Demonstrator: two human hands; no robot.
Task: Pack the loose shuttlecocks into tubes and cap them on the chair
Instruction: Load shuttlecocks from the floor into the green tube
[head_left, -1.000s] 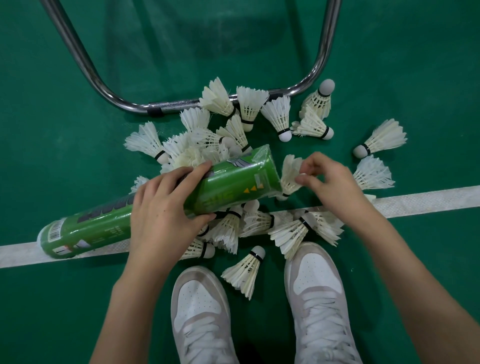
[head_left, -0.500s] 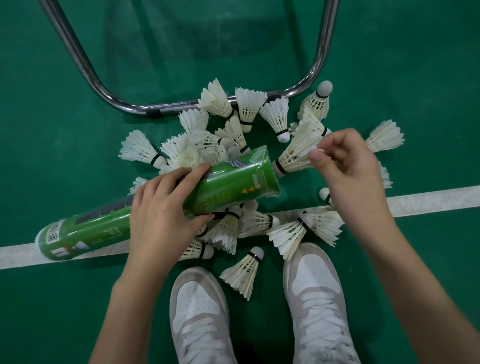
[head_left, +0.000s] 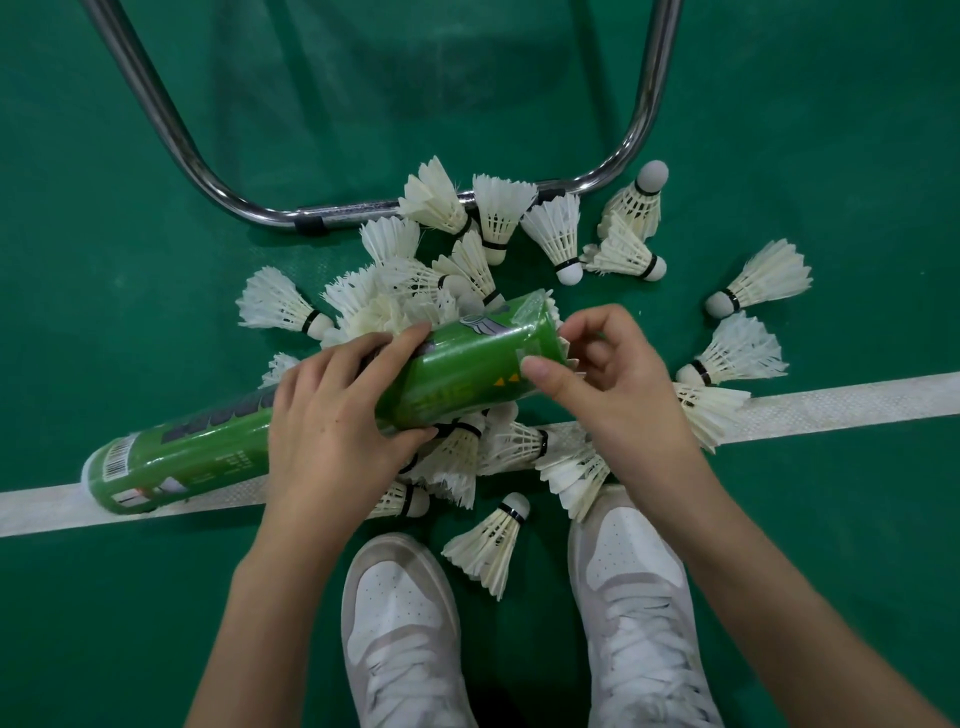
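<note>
A green shuttlecock tube lies slanted over a pile of several white feather shuttlecocks on the green court floor. My left hand grips the tube around its middle. My right hand is at the tube's open right end, with the fingers curled around a shuttlecock that sits almost fully inside; only its feather tips show at the rim. The tube's other end rests on the white court line. More loose shuttlecocks lie scattered to the right.
A chrome chair leg frame curves across the floor just beyond the pile. My two white sneakers stand at the bottom, with a shuttlecock between them. A white court line crosses the floor.
My right hand picked a shuttlecock off the floor, lifted it, and has brought it left into the tube's open end. The left hand and the tube stayed in place.
</note>
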